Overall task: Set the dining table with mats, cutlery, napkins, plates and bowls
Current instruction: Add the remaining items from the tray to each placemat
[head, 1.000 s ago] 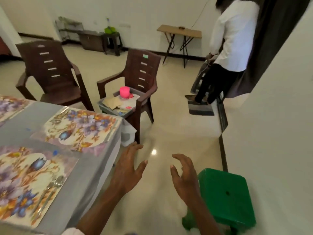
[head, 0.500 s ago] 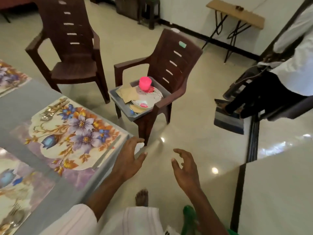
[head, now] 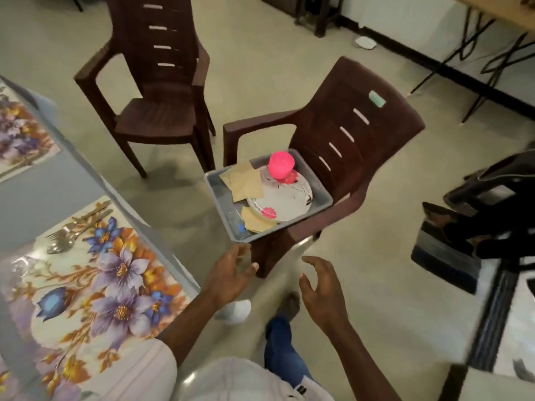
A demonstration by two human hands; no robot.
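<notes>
Leaving the tabletop (head: 37,183) with its cutlery (head: 63,238) and floral mat (head: 115,279) as laid, go for the missing pieces. Slide the left hand (head: 228,274), empty with fingers spread just below the near corner of the grey tub (head: 215,195), under that rim rather than pinching it. Mind the tan napkins (head: 244,183), patterned plates (head: 286,201) and pink bowl (head: 280,164) perched on them inside: probably quick to tip. Bring the right hand (head: 322,285), empty and loosely curved, to the tub's other side; lift level off the brown chair (head: 370,131) beneath.
</notes>
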